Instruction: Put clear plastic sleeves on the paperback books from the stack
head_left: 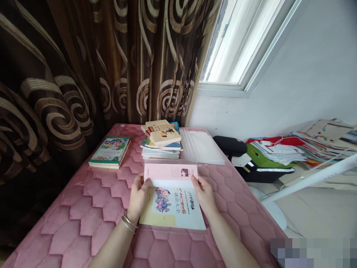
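A children's book (pixel 188 219) with cartoon figures and Chinese lettering lies on the pink quilted bed cover (pixel 156 253), turned sideways to me. Its pink flap (pixel 164 171) lies along the far side, and clear plastic shows around the edges. My left hand (pixel 138 195), with bangles at the wrist, pinches the left edge near the flap. On the opposite edge my right hand (pixel 205 193) grips the same way, thumb on top. The fingers underneath are hidden, so I cannot tell whether they hold the plastic alone or the book with it.
Beyond the book stands a pile of books (pixel 163 139). Clear plastic sheets (pixel 205 147) lie to its right, and a green-edged book stack (pixel 110 150) to its left. A patterned curtain (pixel 119 56) hangs behind. Papers (pixel 281 149) and a white bar (pixel 315 178) are off the right side.
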Motion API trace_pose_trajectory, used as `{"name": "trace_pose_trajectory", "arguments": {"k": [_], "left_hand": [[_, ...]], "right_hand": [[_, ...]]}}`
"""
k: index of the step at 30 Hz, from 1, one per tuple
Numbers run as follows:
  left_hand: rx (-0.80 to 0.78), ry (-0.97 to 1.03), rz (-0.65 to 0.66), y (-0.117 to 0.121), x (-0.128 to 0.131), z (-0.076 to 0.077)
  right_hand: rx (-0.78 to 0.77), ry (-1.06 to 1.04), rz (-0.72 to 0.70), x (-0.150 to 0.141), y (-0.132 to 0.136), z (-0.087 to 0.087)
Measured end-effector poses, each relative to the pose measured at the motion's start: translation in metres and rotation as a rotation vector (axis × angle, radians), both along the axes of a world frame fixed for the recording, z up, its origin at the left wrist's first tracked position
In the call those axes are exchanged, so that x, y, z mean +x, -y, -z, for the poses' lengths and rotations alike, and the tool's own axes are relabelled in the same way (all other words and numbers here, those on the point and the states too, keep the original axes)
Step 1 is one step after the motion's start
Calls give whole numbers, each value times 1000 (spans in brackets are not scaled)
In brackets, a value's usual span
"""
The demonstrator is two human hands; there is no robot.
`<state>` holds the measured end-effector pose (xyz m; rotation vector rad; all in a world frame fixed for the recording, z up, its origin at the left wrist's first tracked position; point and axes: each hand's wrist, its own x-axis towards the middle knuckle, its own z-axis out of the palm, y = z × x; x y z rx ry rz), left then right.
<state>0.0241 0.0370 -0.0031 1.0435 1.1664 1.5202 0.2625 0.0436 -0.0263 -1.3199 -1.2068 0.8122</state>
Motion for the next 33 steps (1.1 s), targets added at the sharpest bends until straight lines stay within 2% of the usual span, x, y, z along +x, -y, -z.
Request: {"name": "trace_pose_trajectory", "arguments": {"k": [9,18,33], "left_hand": [[25,41,45,-3,1,4],[22,-18,19,-2,1,-1],[-6,-43,-1,0,0,-1]], "right_hand": [[1,4,19,-2,1,-5],[4,-116,-27,-3,5,-10],[5,17,28,-1,1,-7]]}}
